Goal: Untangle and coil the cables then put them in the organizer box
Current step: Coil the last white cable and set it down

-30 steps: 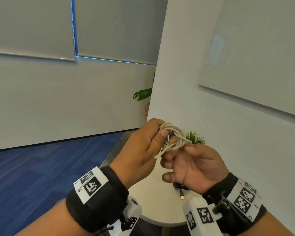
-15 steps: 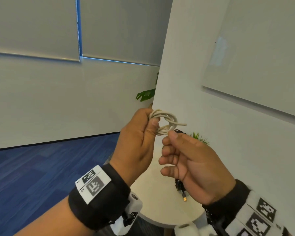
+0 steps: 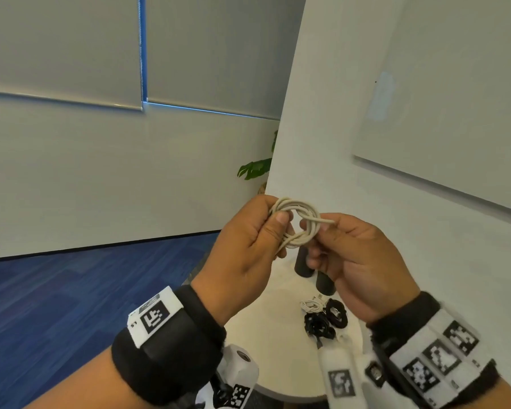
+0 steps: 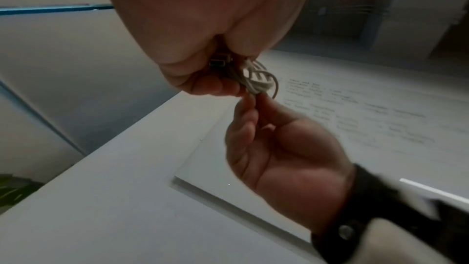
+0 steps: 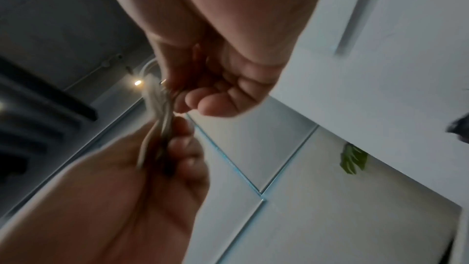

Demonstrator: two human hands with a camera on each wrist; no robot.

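left hand (image 3: 245, 246): thumb and curled fingers clamp left side of white cable coil (image 3: 300, 224) | right hand (image 3: 356, 261): fingertips pinch coil's right side, loose end poking over them | coil held in air between both hands, above round white table (image 3: 266, 343) | table's right edge: small white coil (image 3: 310, 305), two black coils (image 3: 326, 318)

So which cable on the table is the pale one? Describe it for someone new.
On the round white table, below the hands, lie three small coiled cables. The pale coil lies farthest from the camera, beside two black coils; its whitish colour sets it apart.
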